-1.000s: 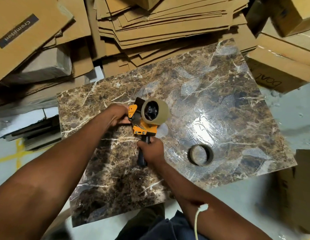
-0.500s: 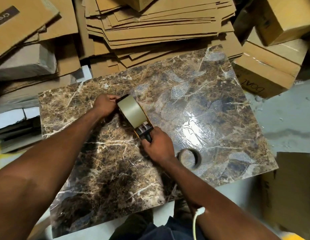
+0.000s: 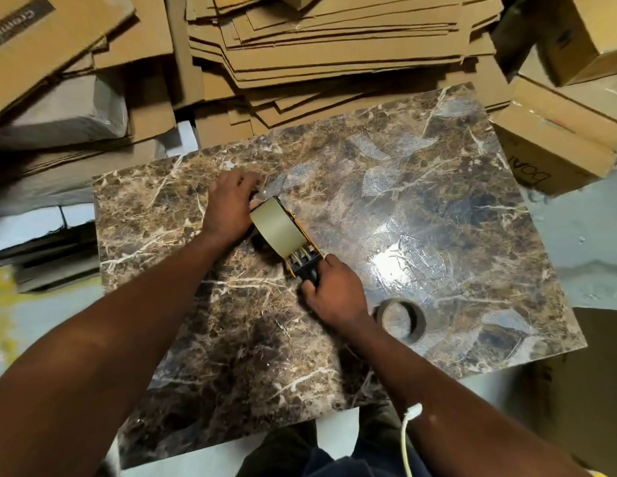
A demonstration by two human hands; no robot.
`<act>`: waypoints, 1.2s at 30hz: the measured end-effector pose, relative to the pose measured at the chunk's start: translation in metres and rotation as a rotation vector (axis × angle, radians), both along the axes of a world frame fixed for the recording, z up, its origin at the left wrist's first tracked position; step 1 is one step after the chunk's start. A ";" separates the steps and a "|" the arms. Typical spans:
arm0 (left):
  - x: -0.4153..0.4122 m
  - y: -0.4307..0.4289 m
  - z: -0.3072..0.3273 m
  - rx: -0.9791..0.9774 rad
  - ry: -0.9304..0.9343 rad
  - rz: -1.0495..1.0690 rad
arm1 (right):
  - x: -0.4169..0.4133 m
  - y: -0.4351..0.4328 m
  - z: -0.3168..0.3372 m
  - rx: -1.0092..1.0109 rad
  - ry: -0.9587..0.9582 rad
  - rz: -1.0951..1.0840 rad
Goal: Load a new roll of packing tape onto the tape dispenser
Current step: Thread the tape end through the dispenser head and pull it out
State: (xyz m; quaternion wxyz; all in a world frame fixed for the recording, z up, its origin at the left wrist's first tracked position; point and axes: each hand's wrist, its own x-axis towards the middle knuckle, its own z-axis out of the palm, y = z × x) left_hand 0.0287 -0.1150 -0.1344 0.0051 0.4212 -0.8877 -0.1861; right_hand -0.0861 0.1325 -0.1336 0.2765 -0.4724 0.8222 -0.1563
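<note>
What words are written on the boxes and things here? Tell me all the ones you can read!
"Cromp...": white letters on a dark label on the flattened carton at top left, cut off by the picture's edge.
"boAt": dark letters, upside down, on the side of the cardboard box at right, partly cut off.
The tape roll, the tape dispenser and the empty core show no readable writing.

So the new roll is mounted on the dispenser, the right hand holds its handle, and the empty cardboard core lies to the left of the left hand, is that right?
Not quite: the head view shows the empty cardboard core lying on the marble slab beside the right hand, not left of the left hand. The new roll sits on the dispenser as you say.
</note>
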 end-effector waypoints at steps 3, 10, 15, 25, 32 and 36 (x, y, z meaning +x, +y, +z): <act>0.001 -0.001 -0.001 -0.085 -0.068 -0.051 | 0.002 -0.003 0.001 0.022 0.074 -0.017; 0.010 0.008 -0.013 -0.093 -0.135 -0.143 | 0.008 -0.006 0.000 0.096 0.173 -0.059; 0.016 0.010 -0.021 -0.103 -0.147 -0.083 | 0.008 -0.003 0.001 0.090 0.232 -0.034; 0.018 0.015 -0.027 -0.116 -0.165 -0.050 | 0.007 -0.006 0.002 0.228 0.125 -0.058; 0.023 0.018 -0.031 -0.099 -0.228 -0.037 | 0.012 -0.011 0.006 0.291 0.040 -0.143; 0.026 0.018 -0.033 -0.079 -0.278 -0.029 | 0.006 -0.011 0.010 0.234 0.093 -0.149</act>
